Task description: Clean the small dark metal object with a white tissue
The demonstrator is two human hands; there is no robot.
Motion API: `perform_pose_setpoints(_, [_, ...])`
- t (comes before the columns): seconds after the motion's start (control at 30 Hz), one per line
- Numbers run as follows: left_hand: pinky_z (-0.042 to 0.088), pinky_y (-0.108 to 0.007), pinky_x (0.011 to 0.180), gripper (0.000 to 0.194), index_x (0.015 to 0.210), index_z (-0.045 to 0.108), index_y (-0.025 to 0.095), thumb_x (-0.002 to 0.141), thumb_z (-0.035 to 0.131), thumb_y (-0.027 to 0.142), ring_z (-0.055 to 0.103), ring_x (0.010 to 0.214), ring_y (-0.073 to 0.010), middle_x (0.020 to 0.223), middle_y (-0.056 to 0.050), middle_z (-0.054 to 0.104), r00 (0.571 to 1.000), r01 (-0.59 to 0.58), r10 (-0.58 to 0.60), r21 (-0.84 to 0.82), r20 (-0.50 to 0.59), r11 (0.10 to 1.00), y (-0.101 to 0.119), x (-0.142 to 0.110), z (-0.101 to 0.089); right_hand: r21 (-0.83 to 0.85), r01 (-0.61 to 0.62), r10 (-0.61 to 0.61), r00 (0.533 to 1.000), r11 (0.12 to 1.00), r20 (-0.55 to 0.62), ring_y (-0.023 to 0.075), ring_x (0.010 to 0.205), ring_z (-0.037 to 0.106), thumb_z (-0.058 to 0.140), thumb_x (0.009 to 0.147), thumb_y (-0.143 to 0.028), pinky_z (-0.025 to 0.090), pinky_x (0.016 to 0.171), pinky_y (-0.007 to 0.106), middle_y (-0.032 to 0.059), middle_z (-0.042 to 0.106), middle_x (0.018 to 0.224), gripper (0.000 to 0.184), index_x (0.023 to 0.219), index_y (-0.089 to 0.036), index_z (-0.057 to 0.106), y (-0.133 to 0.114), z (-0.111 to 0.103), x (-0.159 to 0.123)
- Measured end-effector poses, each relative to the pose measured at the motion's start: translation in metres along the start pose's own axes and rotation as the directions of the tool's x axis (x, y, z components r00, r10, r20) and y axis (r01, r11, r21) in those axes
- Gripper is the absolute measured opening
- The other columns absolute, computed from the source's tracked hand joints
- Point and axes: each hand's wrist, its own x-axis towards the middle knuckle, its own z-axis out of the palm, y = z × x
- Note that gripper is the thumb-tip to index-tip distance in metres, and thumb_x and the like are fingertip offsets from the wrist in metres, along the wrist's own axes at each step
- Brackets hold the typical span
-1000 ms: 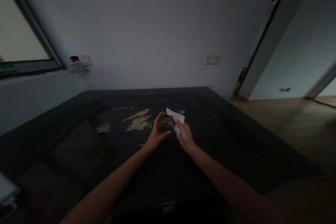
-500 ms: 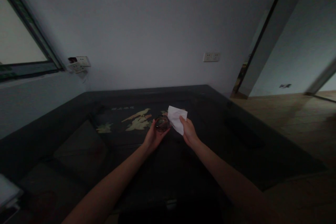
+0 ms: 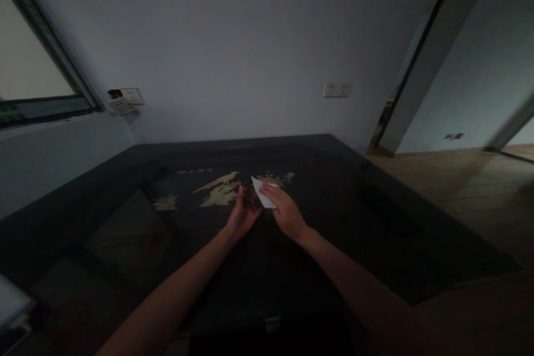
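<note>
A small round dark glass dish (image 3: 250, 194), possibly an ashtray, is tilted in my left hand (image 3: 241, 218), whose fingers and thumb wrap its lower side. My right hand (image 3: 284, 210) presses a folded white paper tissue (image 3: 263, 194) against the dish's right side. The tissue covers part of the dish, so that side is hidden. Both hands are over the middle of a dark glossy table (image 3: 334, 200).
Gold bird and flower decoration (image 3: 219, 192) lies on the tabletop behind my hands. Wall sockets (image 3: 336, 89) are above the table's back edge. A white object (image 3: 14, 303) stands at the near left. Wooden floor (image 3: 467, 189) shows at right.
My right hand has moved left, bringing the tissue from beside the dish onto its side. The dish has shifted slightly left in my left hand.
</note>
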Motion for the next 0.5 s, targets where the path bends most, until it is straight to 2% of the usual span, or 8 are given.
perform_pose_setpoints(0.1, [0.046,-0.031,0.094,0.050,0.119,0.060,0.014,0.089,0.049,0.051,0.063,0.101,-0.0206,0.106,-0.010,0.069,0.997,0.038,-0.040,0.038,0.068,0.999,-0.001,-0.001,0.002,-0.178,0.024,0.010,0.981,0.984,0.192,0.0197,0.135,0.037,0.037,0.079,0.000,0.025,0.115,0.045,0.0124,0.049,0.141,0.055,0.130,-0.014,0.053,-0.001,0.010,-0.003])
perform_pose_setpoints(0.17, [0.045,-0.033,0.095,0.051,0.119,0.060,0.013,0.090,0.046,0.052,0.063,0.102,-0.0221,0.105,-0.011,0.069,0.995,0.058,-0.062,0.058,0.083,0.997,-0.001,-0.002,0.004,-0.237,0.042,0.015,0.972,0.971,0.235,0.0210,0.136,0.035,0.038,0.081,0.000,0.025,0.115,0.046,0.0149,0.047,0.141,0.054,0.131,-0.012,0.053,-0.002,0.012,-0.004])
perform_pose_setpoints(0.3, [0.045,-0.033,0.096,0.050,0.118,0.061,0.013,0.091,0.043,0.052,0.062,0.103,-0.0223,0.107,-0.011,0.069,0.993,0.044,-0.051,0.067,0.102,0.997,-0.002,-0.004,0.008,-0.312,0.035,0.019,0.986,0.950,0.168,0.0253,0.138,0.029,0.043,0.084,-0.004,0.030,0.111,0.046,0.0164,0.044,0.142,0.048,0.129,-0.015,0.056,-0.005,0.008,-0.002])
perform_pose_setpoints(0.4, [0.046,-0.032,0.094,0.047,0.116,0.061,0.012,0.092,0.043,0.049,0.062,0.102,-0.0212,0.108,-0.011,0.068,0.996,0.021,-0.025,0.052,0.086,0.998,-0.002,-0.004,0.009,-0.332,0.034,0.013,0.990,0.943,0.138,0.0241,0.128,0.041,0.042,0.085,-0.005,0.031,0.111,0.045,0.0140,0.054,0.130,0.047,0.129,-0.018,0.057,-0.006,0.003,-0.001])
perform_pose_setpoints(0.5, [0.049,-0.030,0.087,0.039,0.112,0.062,0.017,0.092,0.046,0.046,0.065,0.093,-0.0179,0.101,-0.007,0.070,1.000,0.028,-0.028,0.036,-0.008,0.999,-0.002,-0.004,0.008,-0.278,0.003,0.007,0.999,0.961,0.037,0.0199,0.117,0.050,0.038,0.084,-0.001,0.037,0.108,0.041,0.0095,0.060,0.120,0.055,0.132,-0.021,0.053,-0.004,-0.006,0.001])
